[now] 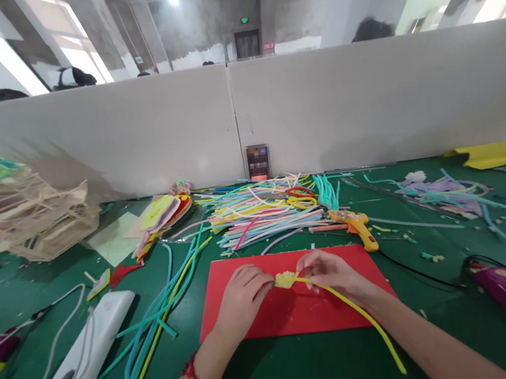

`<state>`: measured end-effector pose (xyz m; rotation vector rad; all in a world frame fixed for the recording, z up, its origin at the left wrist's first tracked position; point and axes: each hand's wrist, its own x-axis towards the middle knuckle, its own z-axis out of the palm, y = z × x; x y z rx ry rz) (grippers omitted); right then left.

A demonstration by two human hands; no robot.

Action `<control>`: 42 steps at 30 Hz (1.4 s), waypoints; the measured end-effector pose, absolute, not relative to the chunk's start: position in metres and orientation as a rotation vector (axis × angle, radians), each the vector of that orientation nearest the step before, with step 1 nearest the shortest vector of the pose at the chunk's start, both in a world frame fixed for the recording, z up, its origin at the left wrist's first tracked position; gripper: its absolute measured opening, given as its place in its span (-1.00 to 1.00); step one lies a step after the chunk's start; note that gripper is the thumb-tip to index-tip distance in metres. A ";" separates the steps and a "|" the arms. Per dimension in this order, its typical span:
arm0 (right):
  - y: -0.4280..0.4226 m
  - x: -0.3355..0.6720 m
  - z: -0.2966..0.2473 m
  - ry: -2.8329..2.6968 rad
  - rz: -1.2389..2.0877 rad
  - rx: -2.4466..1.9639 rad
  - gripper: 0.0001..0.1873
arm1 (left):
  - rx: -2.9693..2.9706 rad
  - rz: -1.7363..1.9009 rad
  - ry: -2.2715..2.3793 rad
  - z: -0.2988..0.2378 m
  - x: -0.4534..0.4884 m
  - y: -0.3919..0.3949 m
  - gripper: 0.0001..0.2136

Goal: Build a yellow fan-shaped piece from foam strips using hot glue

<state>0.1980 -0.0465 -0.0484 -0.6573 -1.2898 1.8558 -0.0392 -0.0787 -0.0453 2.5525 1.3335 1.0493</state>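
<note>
One small yellow piece (285,279) sits between the two hands, just above the red board (292,320). Left thumb and fingers of the left hand (246,292) pinch its left edge; the right hand (330,272) is closed at its right edge. The fingertips are near each other, with the piece filling the gap. One yellow stem (365,314) runs from the piece past the right hand, curving down beyond the board's near edge.

The board is a single flat, smooth rectangle lying on the green surface (302,368). Behind it spreads a pile of thin, flexible stems (266,221) in pink, blue, white and yellow, too many to count, with one bunch of teal stems (326,191) at its right end. On the pile lie scissors (300,199) with red and yellow looped handles, so overlapped that I cannot tell whether one pair or two.

One orange plastic glue gun (354,224) rests by the board's far right corner. Leftward are several loose blue, teal and yellow strands (167,317), and one white, rounded, oblong device (92,347) with a cable. One phone (258,162) leans upright against the pale, flat partition (136,136).
</note>
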 end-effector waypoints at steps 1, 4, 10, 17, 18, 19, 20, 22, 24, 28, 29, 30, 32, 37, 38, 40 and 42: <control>-0.046 0.199 -0.048 -1.272 1.880 -0.650 -0.74 | 2.542 1.070 1.349 -0.046 -0.039 -0.079 -0.83; -0.043 0.203 -0.047 -1.200 1.963 -0.637 -0.73 | 2.499 1.124 1.432 -0.045 -0.041 -0.078 -0.81; -0.032 0.210 -0.052 -0.866 1.825 -0.759 -0.78 | 2.374 1.175 1.565 -0.044 -0.046 -0.075 -0.81; -0.024 0.208 -0.063 -0.785 1.622 -0.891 -0.77 | 2.352 1.159 1.554 -0.047 -0.048 -0.073 -0.79; -0.025 0.207 -0.063 -0.799 1.607 -0.921 -0.73 | 2.330 1.147 1.561 -0.047 -0.050 -0.072 -0.80; -0.025 0.207 -0.062 -0.818 1.595 -0.955 -0.68 | 2.301 1.131 1.570 -0.046 -0.051 -0.071 -0.81; -0.025 0.207 -0.061 -0.845 1.587 -0.994 -0.64 | 2.269 1.110 1.581 -0.045 -0.053 -0.070 -0.82; -0.023 0.207 -0.056 -0.914 1.568 -1.099 -0.55 | 2.208 1.059 1.592 -0.040 -0.058 -0.065 -0.83; -0.017 0.208 -0.049 -0.991 1.531 -1.217 -0.47 | 2.174 1.018 1.596 -0.034 -0.062 -0.056 -0.84; 0.010 0.206 -0.031 -1.073 1.457 -1.302 -0.38 | 2.154 1.012 1.610 -0.029 -0.065 -0.022 -0.86; 0.018 0.204 -0.026 -1.099 1.450 -1.304 -0.38 | 2.165 1.021 1.608 -0.031 -0.063 -0.012 -0.85; 0.026 0.201 -0.021 -1.138 1.438 -1.301 -0.41 | 2.182 1.015 1.622 -0.033 -0.061 -0.001 -0.85; 0.039 0.193 -0.013 -1.268 1.416 -1.286 -0.50 | 2.239 0.932 1.696 -0.037 -0.052 0.018 -0.84; 0.073 0.171 -0.010 -1.853 1.010 -1.282 -0.77 | 2.370 0.832 1.969 -0.049 -0.024 0.041 -0.77; 0.082 0.168 -0.013 -1.983 0.836 -1.264 -0.82 | 2.399 0.819 1.968 -0.053 -0.020 0.042 -0.72; 0.099 0.162 -0.018 -2.165 0.563 -1.202 -0.81 | 2.438 0.738 1.946 -0.061 -0.014 0.042 -0.65; 0.114 0.155 -0.023 -2.298 0.448 -1.147 -0.74 | 2.442 0.661 1.943 -0.069 -0.012 0.041 -0.64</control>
